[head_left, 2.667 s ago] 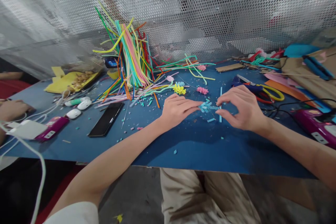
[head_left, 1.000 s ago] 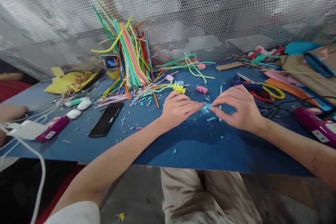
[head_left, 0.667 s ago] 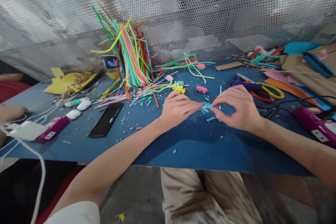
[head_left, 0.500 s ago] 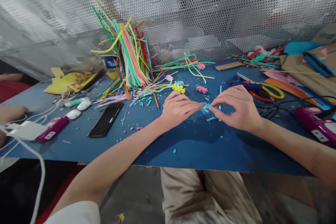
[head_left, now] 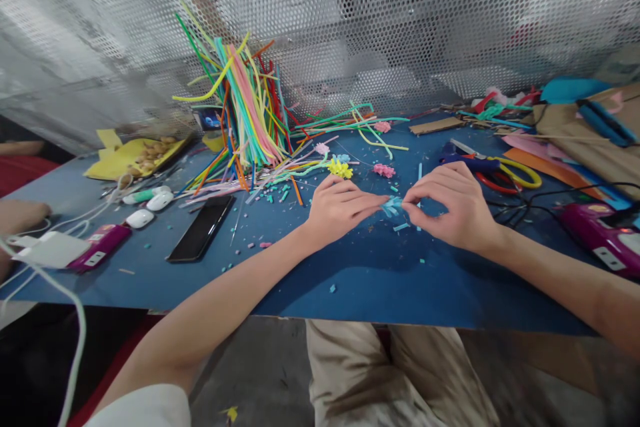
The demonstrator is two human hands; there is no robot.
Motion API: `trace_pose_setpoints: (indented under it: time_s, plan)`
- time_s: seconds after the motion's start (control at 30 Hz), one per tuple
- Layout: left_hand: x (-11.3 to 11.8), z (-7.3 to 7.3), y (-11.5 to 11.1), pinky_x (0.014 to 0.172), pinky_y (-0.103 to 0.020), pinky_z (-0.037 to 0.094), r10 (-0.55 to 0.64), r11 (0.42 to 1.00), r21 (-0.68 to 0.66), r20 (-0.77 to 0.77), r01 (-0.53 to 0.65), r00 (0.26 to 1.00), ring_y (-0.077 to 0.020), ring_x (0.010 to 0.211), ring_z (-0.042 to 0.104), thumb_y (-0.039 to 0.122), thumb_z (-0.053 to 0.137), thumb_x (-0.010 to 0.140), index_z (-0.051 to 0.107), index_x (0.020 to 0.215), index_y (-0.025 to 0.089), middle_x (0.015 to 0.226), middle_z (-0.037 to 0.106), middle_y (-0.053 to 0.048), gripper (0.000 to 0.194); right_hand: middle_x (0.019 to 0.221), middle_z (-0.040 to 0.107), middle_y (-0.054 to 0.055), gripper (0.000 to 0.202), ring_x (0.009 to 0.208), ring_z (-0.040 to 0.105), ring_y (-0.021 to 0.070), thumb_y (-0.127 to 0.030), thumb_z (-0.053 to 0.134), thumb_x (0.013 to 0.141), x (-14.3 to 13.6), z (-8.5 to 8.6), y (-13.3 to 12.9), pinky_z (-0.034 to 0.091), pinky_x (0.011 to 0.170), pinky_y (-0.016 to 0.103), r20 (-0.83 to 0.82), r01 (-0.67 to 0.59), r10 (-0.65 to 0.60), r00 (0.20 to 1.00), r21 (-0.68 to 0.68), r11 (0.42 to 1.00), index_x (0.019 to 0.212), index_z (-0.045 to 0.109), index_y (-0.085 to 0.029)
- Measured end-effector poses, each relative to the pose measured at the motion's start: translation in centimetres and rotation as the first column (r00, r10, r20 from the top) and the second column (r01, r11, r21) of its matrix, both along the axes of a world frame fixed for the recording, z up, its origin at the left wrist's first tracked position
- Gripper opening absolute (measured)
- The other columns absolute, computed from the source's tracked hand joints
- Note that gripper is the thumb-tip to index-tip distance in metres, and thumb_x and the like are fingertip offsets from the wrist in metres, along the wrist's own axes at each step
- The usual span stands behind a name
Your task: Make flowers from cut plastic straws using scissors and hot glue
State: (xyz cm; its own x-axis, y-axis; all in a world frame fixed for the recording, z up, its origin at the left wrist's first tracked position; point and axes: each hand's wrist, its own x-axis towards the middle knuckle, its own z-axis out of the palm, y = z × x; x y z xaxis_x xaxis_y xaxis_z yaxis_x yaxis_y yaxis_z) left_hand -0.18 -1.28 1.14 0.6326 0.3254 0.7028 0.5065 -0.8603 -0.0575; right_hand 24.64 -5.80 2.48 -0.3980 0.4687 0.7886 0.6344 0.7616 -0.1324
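Between your hands, over the counter, you are holding the light-blue fringed piece. Your left hand is pinching one end; your right hand is pinching the other, apparently working its tip. Judgement: further adjustment is calling for a steady left grip.

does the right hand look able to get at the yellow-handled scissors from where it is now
Probably yes: the yellow-handled scissors lie just beyond the right hand with their loop uncovered, though its fingertips are pinching the frilly light-blue piece.
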Motion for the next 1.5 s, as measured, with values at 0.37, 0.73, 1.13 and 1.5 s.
trace_pose_setpoints:
  time_s: [0.37,0.73,1.13,1.5]
  plan:
    - [0.15,0.31,-0.24,0.078,-0.030,0.042,-0.005,1.000,0.009,0.017,0.005,1.000,-0.0099,0.075,0.065,0.037,0.062,0.096,0.075,0.106,0.034,0.094,0.079,0.005,0.017,0.080,0.072,-0.001,0.008,0.074,0.063,0.0165,-0.020,0.067,0.086,-0.05,-0.12,0.04,0.037,0.082,0.039,0.004,-0.033,0.033,0.999,-0.029,0.999,0.084,0.060,-0.023]
    - [0.17,0.37,-0.22,0.075,-0.029,0.042,-0.051,0.998,0.048,0.031,0.049,0.998,-0.0095,0.071,0.067,0.035,0.063,0.095,0.076,0.106,0.029,0.094,0.079,0.002,0.018,0.071,0.063,-0.003,0.008,0.068,0.054,0.0135,-0.022,0.065,0.089,-0.29,-0.14,-0.23,0.034,0.084,0.039,-0.009,-0.008,0.007,1.000,-0.075,0.997,0.082,0.061,-0.023]
    - [0.09,0.31,-0.25,0.076,-0.030,0.042,-0.044,0.999,0.034,0.018,0.043,0.999,-0.0096,0.073,0.068,0.035,0.061,0.097,0.075,0.107,0.030,0.096,0.079,0.002,0.018,0.072,0.064,-0.004,0.008,0.070,0.055,0.0136,-0.023,0.064,0.090,-0.11,-0.27,-0.13,0.033,0.086,0.040,0.000,-0.020,0.020,1.000,-0.079,0.997,0.083,0.061,-0.023]
    - [0.02,0.35,-0.28,0.077,-0.029,0.042,-0.027,0.999,0.024,0.005,0.026,1.000,-0.0087,0.072,0.067,0.036,0.060,0.097,0.075,0.107,0.032,0.097,0.079,0.004,0.018,0.073,0.063,-0.004,0.007,0.071,0.055,0.0137,-0.023,0.064,0.090,0.12,-0.49,0.13,0.034,0.086,0.040,-0.013,-0.038,0.037,0.999,-0.097,0.995,0.083,0.060,-0.024]
